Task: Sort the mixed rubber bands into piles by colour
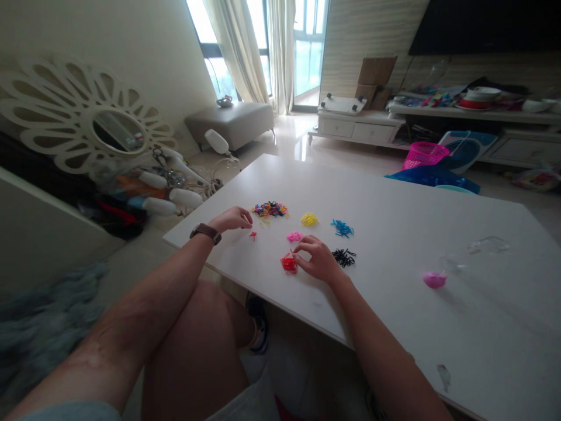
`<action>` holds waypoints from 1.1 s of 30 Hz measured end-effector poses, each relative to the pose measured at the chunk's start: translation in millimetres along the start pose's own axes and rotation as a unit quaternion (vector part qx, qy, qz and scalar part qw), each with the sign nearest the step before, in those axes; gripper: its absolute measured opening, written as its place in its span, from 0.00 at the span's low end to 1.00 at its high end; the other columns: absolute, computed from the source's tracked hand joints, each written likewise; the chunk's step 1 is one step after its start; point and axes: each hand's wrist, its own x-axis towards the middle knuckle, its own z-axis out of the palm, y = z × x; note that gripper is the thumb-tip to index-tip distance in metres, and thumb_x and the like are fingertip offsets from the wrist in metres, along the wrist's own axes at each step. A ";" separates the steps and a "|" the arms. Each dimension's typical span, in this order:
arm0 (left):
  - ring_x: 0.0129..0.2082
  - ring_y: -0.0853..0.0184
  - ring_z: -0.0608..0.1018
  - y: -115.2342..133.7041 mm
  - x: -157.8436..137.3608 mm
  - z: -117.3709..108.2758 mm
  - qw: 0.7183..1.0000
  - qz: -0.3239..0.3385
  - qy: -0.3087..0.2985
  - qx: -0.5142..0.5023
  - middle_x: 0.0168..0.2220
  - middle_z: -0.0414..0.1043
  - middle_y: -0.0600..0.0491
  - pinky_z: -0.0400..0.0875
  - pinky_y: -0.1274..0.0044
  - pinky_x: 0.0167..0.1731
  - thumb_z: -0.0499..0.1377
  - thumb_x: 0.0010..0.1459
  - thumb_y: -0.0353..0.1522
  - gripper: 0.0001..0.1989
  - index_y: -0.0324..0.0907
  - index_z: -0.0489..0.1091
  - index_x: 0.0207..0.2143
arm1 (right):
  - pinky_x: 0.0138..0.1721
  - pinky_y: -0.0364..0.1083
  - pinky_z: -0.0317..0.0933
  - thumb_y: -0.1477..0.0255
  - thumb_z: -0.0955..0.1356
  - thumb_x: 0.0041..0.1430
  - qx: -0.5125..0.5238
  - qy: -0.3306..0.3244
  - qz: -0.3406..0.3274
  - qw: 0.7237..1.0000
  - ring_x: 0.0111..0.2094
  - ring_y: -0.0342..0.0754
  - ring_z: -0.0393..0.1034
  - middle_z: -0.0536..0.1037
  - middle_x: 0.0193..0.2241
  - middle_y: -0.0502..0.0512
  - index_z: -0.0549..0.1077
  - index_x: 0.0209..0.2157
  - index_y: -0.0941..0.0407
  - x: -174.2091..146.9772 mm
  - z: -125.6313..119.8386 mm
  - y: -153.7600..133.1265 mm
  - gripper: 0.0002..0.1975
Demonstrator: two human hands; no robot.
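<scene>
Small loop-shaped rubber bands lie in colour piles on the white table [385, 234]. My right hand [319, 258] is over the red pile [288, 264], thumb and forefinger pinched on what looks like a red band at the pile's edge. Just beyond its fingers is a pink pile [295, 237]; a black pile [344, 257] sits to its right, partly behind the hand. My left hand [233, 219], wearing a watch [205, 233], hovers by the mixed-colour pile [270, 209], fingers curled and their tips hidden. Below it lie a few red bands [253, 235].
Yellow [309, 219] and blue [342, 228] piles lie farther back. A pink balloon-like object [434, 279] and a clear plastic piece [487, 244] rest at the right. Beyond the table stand a pink basket [424, 155] and a grey bench [236, 124].
</scene>
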 end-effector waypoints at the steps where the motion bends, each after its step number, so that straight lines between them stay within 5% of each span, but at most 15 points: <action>1: 0.22 0.69 0.70 -1.5 0.1 -0.6 1.000 0.003 -0.006 0.013 0.22 0.74 0.52 0.59 0.79 0.21 0.69 0.31 0.36 0.14 0.40 0.78 0.25 | 0.43 0.49 0.64 0.75 0.69 0.59 0.000 0.000 0.000 1.000 0.38 0.50 0.69 0.75 0.32 0.54 0.75 0.29 0.53 0.0 0.1 0.1 0.05; 10: 0.22 0.68 0.70 -6.4 10.3 9.7 0.995 0.019 -0.063 0.071 0.21 0.74 0.53 0.59 0.79 0.22 0.68 0.31 0.34 0.10 0.42 0.79 0.22 | 0.44 0.50 0.64 0.74 0.69 0.59 0.003 -0.005 0.000 1.000 0.37 0.49 0.69 0.75 0.32 0.53 0.75 0.29 0.52 -0.3 1.3 1.4 0.05; 33: 0.26 0.67 0.73 -2.5 6.6 1.1 0.998 0.057 -0.002 0.016 0.26 0.78 0.49 0.62 0.78 0.24 0.66 0.40 0.40 0.17 0.37 0.81 0.30 | 0.43 0.48 0.63 0.76 0.69 0.59 -0.008 -0.017 -0.003 1.000 0.37 0.49 0.68 0.75 0.32 0.53 0.74 0.29 0.54 -1.0 2.6 2.4 0.05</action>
